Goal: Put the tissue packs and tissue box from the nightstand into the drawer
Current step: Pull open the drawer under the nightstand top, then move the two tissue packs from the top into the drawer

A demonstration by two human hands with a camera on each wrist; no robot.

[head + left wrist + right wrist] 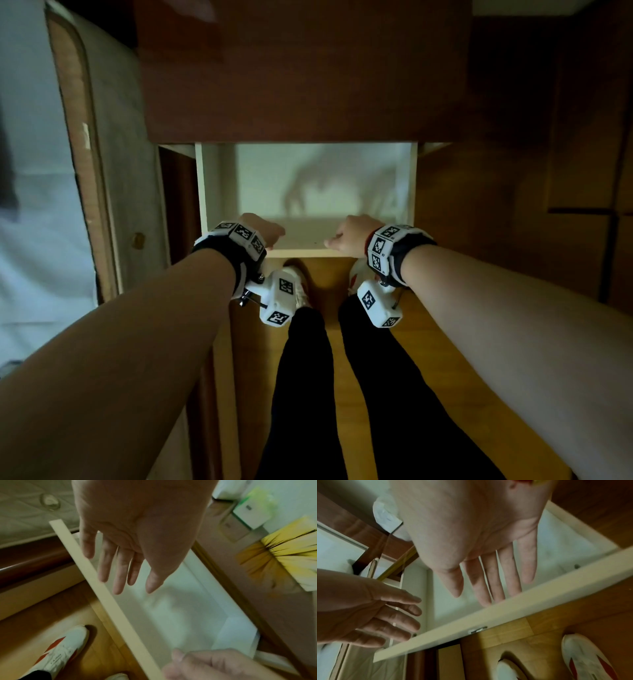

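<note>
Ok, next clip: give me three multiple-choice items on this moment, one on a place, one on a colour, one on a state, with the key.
1. Where are both hands?
A. At the front edge of the open drawer
B. Flat on the nightstand top
C. On the bed

2. What colour is the inside of the drawer?
A. Black
B. White
C. Red

3. What is in the part of the drawer that shows?
A. A tissue box
B. Several tissue packs
C. Nothing but the hands' shadows

Key:
1 A: the left hand and right hand sit at the drawer front edge in the head view.
2 B: its floor and walls show white in all three views.
3 C: only shadows lie on the floor; both wrist views show straight, empty fingers.
</note>
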